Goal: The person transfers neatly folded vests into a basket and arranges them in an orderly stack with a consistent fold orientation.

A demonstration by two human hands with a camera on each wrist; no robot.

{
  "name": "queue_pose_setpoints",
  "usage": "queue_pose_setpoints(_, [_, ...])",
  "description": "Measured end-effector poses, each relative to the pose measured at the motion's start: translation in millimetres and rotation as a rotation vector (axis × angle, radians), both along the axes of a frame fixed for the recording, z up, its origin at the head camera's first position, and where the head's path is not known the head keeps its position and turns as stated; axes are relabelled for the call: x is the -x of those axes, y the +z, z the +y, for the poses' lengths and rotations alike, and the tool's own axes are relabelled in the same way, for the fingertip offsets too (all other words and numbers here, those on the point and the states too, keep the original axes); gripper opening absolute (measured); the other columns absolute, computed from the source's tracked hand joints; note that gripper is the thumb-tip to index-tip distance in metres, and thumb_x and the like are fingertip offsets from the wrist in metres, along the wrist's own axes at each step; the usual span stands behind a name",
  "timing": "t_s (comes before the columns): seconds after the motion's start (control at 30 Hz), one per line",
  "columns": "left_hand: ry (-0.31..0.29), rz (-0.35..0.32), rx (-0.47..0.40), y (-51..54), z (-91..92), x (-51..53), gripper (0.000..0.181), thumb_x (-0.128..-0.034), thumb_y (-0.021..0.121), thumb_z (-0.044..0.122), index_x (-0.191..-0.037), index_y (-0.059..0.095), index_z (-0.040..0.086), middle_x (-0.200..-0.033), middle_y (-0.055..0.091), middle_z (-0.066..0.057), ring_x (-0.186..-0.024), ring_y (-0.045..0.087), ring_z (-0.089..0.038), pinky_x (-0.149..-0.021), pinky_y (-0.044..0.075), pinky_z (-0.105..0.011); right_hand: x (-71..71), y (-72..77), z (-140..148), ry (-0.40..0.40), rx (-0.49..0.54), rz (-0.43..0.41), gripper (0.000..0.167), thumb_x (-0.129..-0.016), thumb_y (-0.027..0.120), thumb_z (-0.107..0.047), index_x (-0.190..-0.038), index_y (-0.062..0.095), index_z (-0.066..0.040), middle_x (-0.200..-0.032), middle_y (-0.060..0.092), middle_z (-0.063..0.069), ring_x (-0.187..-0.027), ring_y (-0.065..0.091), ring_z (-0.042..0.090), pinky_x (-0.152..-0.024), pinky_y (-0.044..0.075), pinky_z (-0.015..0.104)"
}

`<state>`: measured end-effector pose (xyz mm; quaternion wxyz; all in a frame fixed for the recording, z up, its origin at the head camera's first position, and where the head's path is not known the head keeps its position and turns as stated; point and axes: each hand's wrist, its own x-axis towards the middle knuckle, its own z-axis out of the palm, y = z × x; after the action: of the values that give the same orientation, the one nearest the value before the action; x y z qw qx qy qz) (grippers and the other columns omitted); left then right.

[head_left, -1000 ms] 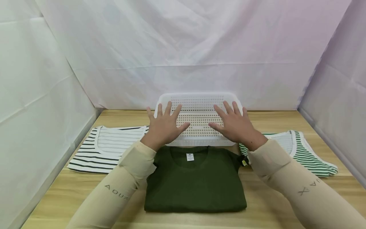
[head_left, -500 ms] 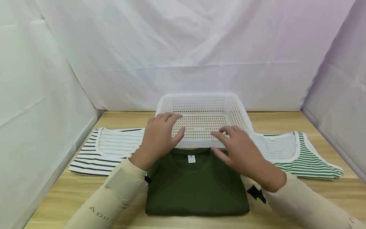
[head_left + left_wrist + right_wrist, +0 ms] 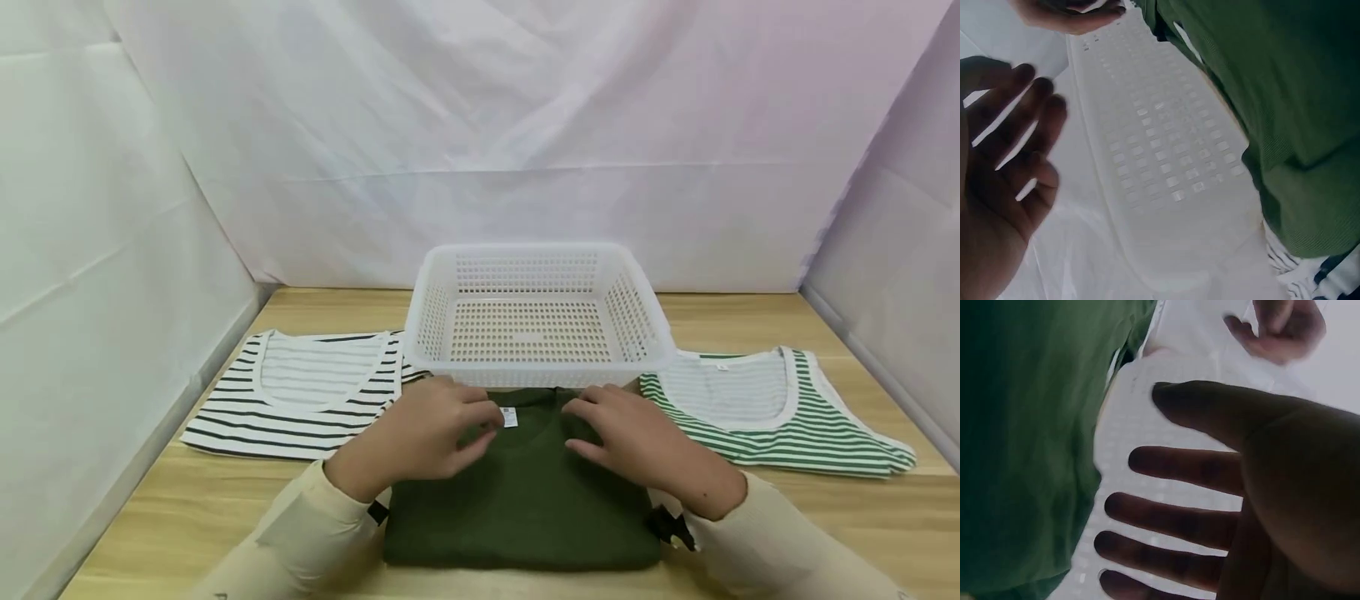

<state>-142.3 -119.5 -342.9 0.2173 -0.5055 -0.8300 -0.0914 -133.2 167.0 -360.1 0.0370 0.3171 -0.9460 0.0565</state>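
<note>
Found toward the left edge of the table [image 3: 150, 533]: folded black-striped shirt [image 3: 300, 429]. Next, left hand [image 3: 427, 429], fingers loosely bent, thumb apart, above left side of dark green shirt [image 3: 517, 521]. Lying folded midway between the side edges, with white basket [image 3: 525, 376] just beyond, toward the far edge. Then right hand [image 3: 633, 437], relaxed, fingers parted, above right side. Noted toward the right edge: green-striped shirt [image 3: 810, 446].

Left hand [image 3: 994, 200], fingers loosely bent, near a white perforated plastic basket [image 3: 1172, 250]; right hand [image 3: 1072, 22] at top edge; green fabric [image 3: 1291, 106] at right, striped cloth [image 3: 1338, 275] below it
</note>
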Motion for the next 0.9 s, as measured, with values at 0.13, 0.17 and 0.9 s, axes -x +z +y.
queue_pose_setpoints(0.13, [0.143,-0.185,0.121,-8.9,-4.7,-1.7,0.014,-0.0853,0.072,0.02,-0.098,0.074,0.025,-0.089,0.07,0.012,-0.069,0.066,-0.011,-0.06,0.049,-0.029,6.3,-10.4,6,-0.036,-0.023,-0.056,0.042,-0.089,0.075,-0.035,-0.122,0.067,-0.011,-0.119,0.067,0.009,-0.105,0.065,0.027,-0.086,0.054,0.045])
queue_pose_setpoints(0.17, [0.179,-0.229,0.145,-10.2,-6.3,-1.5,0.015,-0.0859,0.072,0.019,-0.1,0.074,0.025,-0.09,0.071,0.011,-0.071,0.066,-0.011,-0.062,0.05,-0.031,7.6,-11.7,7,-0.038,-0.024,-0.063,0.043,-0.089,0.076,-0.034,-0.124,0.067,-0.011,-0.12,0.067,0.01,-0.106,0.065,0.028,-0.087,0.054,0.046])
queue_pose_setpoints(0.9, [0.613,-0.377,0.36,-23.6,-31.1,11.0,0.052,-0.0837,0.081,0.035,-0.127,0.065,0.01,-0.12,0.068,-0.01,-0.104,0.068,-0.03,-0.076,0.056,-0.047,16.5,-20.9,22,-0.074,-0.008,-0.098,0.073,-0.083,0.081,-0.037,-0.142,0.052,-0.004,-0.13,0.061,0.019,-0.115,0.062,0.035,-0.089,0.053,0.051])
